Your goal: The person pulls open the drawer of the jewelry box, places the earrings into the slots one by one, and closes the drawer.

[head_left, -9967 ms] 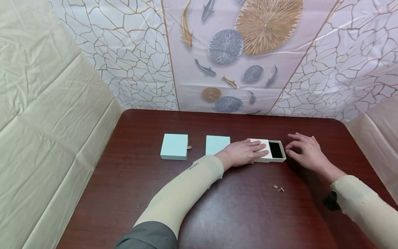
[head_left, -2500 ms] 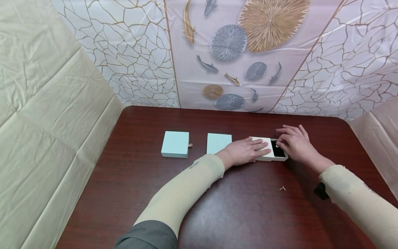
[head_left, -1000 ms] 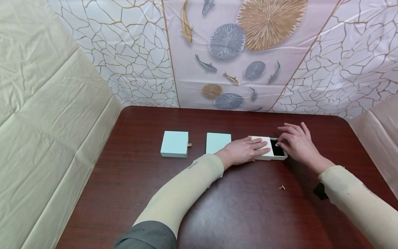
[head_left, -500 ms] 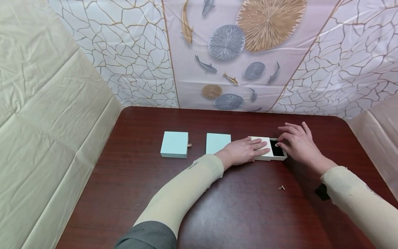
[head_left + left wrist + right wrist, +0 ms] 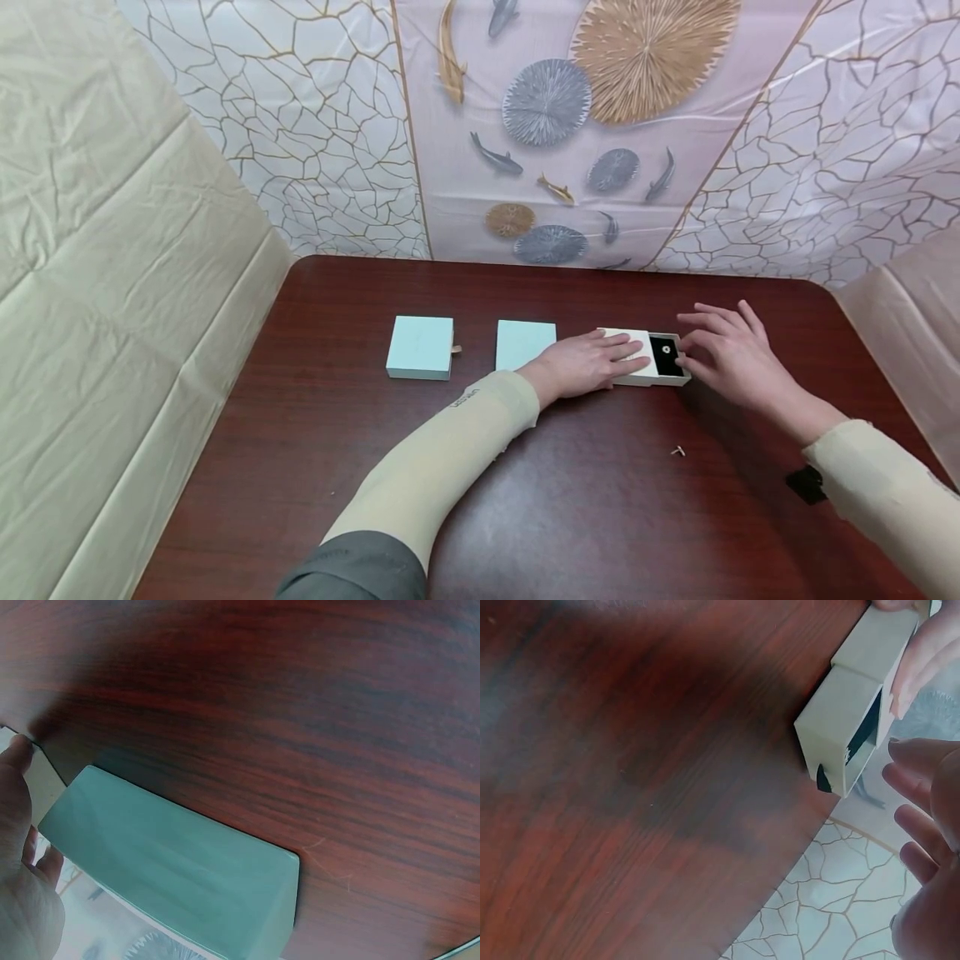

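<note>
My left hand rests on the white sleeve of a small drawer box, straight fingers spread over its top. In the right wrist view its thumb lies at the near side. The drawer is pulled partway out to the right and has a black lining. On that lining sits a small pale round piece that looks like a stud earring. Just right of the drawer is my right hand, its fingers loosely bent with nothing between them. In the right wrist view a black tab hangs from the drawer's end.
A small T-shaped piece, like an earring seen from the side, lies on the dark wooden table. Two pale green boxes stand to the left: one with a ribbon tab, one behind my left wrist. Patterned cloth hangs behind.
Ten seconds ago two small pieces lay on the table. My right hand pinched the round one over the drawer, let it go on the lining and drew back right. The left hand stayed.
</note>
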{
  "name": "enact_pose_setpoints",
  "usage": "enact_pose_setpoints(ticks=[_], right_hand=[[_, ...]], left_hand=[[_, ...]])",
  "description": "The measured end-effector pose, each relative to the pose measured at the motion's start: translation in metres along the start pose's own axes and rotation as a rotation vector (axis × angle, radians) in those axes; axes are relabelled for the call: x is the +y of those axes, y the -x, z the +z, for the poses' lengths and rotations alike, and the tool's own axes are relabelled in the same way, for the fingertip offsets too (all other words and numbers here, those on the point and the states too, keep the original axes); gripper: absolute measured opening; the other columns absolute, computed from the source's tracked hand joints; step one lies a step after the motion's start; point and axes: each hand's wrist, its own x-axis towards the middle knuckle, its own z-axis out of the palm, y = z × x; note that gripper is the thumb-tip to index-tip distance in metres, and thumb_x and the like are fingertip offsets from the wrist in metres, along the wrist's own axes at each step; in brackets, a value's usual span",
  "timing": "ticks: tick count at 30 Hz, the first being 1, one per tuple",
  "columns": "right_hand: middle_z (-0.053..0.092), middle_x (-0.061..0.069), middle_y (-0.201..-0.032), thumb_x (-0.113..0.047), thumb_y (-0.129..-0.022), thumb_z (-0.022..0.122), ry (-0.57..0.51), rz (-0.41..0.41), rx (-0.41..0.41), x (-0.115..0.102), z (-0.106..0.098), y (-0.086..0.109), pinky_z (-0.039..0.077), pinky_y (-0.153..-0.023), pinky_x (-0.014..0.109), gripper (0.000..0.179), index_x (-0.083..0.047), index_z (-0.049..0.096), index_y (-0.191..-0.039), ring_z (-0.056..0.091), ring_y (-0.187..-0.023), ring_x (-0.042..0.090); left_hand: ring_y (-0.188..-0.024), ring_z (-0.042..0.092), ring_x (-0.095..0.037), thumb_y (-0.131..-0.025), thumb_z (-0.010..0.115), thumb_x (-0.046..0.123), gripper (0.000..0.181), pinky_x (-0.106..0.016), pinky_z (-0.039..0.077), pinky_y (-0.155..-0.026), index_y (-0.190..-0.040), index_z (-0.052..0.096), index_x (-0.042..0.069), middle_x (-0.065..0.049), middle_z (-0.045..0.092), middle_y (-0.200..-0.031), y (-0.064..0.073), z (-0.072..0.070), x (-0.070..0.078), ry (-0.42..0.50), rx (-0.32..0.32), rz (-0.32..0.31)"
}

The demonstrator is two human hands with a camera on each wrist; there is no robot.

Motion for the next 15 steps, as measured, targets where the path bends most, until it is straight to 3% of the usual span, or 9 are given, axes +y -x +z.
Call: enact_pose_setpoints(ticks=[13,15], right_hand=[[0.070,0.020,-0.128,-0.007,-0.072,0.091,-0.028,-0.068,0.006,-0.014,-0.003,0.034,0.011,-0.128,0.067,0.026,-0.014,0.076,-0.092,0.052,-0.131,0.048],[0.070,0.020,-0.128,-0.010,-0.075,0.089,-0.041,-0.090,0.014,-0.016,-0.002,0.039,0.011,-0.129,0.066,0.023,-0.015,0.077,-0.093,0.052,-0.131,0.047]], left_hand=[[-0.163,0.023,-0.017,-0.116,0.047,0.038,0.062,-0.037,0.026,-0.131,-0.172,0.025,0.026,0.000,0.025,-0.178,-0.001,0.000,0.000,-0.012,0.011,0.001],[-0.163,0.023,-0.017,-0.116,0.047,0.039,0.062,-0.037,0.026,-0.131,-0.172,0.025,0.027,0.000,0.025,-0.178,-0.001,0.001,0.000,-0.012,0.011,-0.001]])
